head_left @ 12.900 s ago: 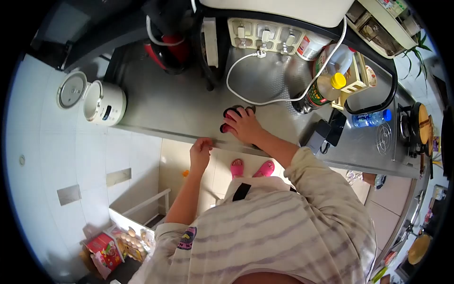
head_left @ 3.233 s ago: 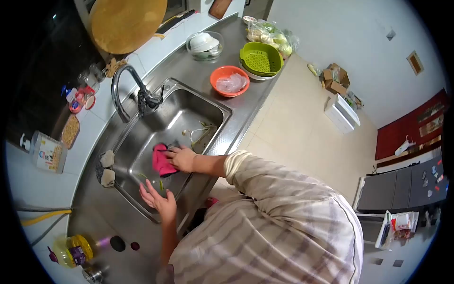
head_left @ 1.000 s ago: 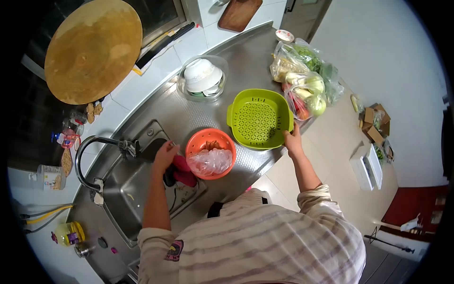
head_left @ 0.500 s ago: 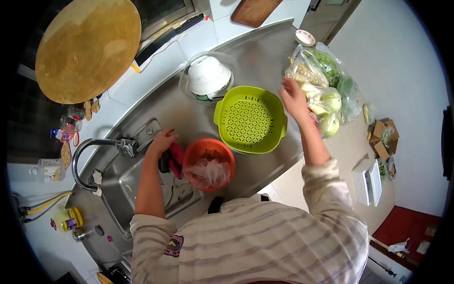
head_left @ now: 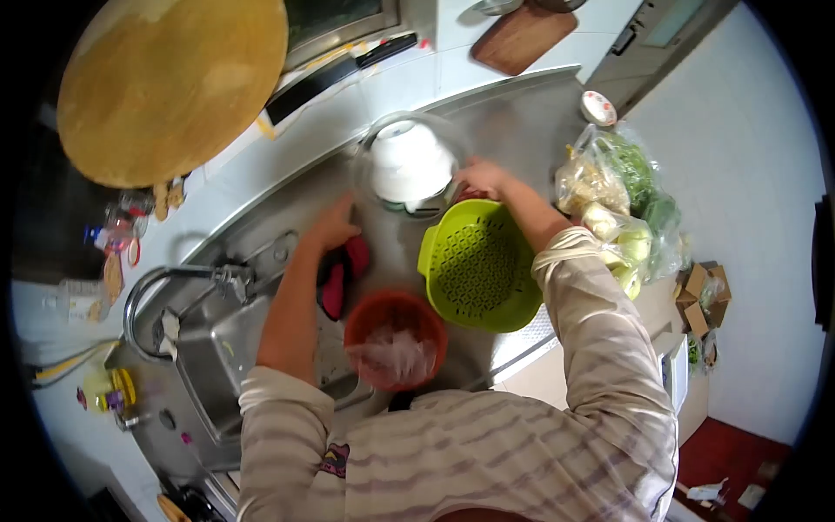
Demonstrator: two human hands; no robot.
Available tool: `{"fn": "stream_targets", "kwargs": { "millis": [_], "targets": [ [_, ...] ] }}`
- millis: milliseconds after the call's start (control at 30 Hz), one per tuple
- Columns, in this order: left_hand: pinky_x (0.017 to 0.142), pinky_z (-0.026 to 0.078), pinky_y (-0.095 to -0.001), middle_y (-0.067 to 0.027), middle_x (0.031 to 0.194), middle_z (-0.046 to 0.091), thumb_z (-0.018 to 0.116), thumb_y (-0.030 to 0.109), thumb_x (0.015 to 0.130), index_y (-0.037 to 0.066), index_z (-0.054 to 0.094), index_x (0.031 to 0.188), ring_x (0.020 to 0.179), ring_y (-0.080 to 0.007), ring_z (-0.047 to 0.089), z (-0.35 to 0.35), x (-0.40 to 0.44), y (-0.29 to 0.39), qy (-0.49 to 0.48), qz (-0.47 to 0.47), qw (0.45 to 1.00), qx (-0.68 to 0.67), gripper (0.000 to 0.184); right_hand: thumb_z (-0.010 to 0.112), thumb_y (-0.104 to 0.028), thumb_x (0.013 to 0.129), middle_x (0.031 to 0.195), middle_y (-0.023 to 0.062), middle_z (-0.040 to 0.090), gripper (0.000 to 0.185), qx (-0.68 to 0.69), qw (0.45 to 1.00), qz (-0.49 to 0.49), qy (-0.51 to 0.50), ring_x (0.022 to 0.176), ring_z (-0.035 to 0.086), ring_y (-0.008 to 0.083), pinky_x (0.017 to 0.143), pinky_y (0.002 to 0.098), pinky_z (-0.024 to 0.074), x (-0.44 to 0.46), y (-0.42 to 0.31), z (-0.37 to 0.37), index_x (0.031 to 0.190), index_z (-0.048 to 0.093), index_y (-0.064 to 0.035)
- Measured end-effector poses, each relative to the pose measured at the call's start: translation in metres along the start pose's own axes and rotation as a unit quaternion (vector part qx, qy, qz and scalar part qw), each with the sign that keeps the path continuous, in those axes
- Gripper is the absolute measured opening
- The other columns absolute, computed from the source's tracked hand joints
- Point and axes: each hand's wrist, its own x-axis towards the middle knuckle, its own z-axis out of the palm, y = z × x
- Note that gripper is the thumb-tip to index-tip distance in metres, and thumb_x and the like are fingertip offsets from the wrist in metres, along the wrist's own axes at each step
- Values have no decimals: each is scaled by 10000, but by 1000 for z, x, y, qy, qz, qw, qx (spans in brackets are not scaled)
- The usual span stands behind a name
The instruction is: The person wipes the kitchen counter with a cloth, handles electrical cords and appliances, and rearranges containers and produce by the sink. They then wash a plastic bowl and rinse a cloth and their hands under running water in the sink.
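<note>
A clear basin [head_left: 370, 187] with stacked white bowls [head_left: 407, 161] in it stands on the steel counter. My left hand [head_left: 335, 226] is at the basin's left side, its fingers smeared by motion. Below it is a soft-looking red and black thing [head_left: 355, 259]; I cannot tell whether the hand holds it. At the basin's right rim, my right hand [head_left: 487, 178] has bent fingers. A dark reddish thing [head_left: 472, 194] shows under that hand, mostly hidden. The green colander [head_left: 478, 261] is just below it. An orange bowl [head_left: 357, 324] holds a crumpled clear plastic bag [head_left: 400, 355].
A sink [head_left: 217, 348] with a curved faucet [head_left: 143, 300] lies to the left. Bags of vegetables [head_left: 631, 196] and a small patterned bowl [head_left: 598, 108] are at the right end. A knife [head_left: 317, 85] and a big round board [head_left: 174, 91] are by the wall.
My right hand has moved left from beside the vegetable bags to the basin. My left hand has moved up towards the basin, and the red and black thing has shifted up too. The view has shifted.
</note>
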Motion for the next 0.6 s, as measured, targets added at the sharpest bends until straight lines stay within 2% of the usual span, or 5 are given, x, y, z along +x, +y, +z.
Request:
{"fn": "stream_targets", "kwargs": {
  "millis": [200,300,367,467,600],
  "targets": [
    [1073,289,-339,-131,1515,225,649,47,716,101,200,1470,1363,-247,280,6,-3,12,-15,22,979,-201,879,573,-148,864,929,163,600,420,56,992,-61,93,664,629,205,541,298,575,-10,-12,-2,1209,467,66],
    [983,374,-307,-111,1517,233,618,3,729,125,180,1480,1224,-199,447,-15,-22,35,2,23,945,-327,878,587,-128,865,857,121,584,260,110,990,-65,61,624,612,183,533,299,582,-25,-22,-5,1061,533,33],
    [847,446,-266,-105,1490,297,602,-4,743,146,201,1478,956,-132,556,-27,-28,36,-1,45,926,-375,851,589,-134,864,841,111,580,273,119,986,-88,73,612,603,174,531,294,582,-45,-33,-9,1073,531,32],
    [749,466,-244,-86,1420,416,598,10,764,148,286,1450,762,-96,545,-29,-40,35,34,67,957,-280,767,592,-116,839,813,92,576,319,105,984,-117,81,603,594,157,526,283,583,-87,-41,-22,1114,523,31],
    [737,465,-250,-65,1320,524,617,54,775,133,398,1391,777,-108,546,-20,-55,37,-35,51,970,-237,658,582,-82,813,810,82,585,333,115,976,-132,132,626,601,132,528,249,577,-142,-44,-46,1126,539,22]
  ]
}}
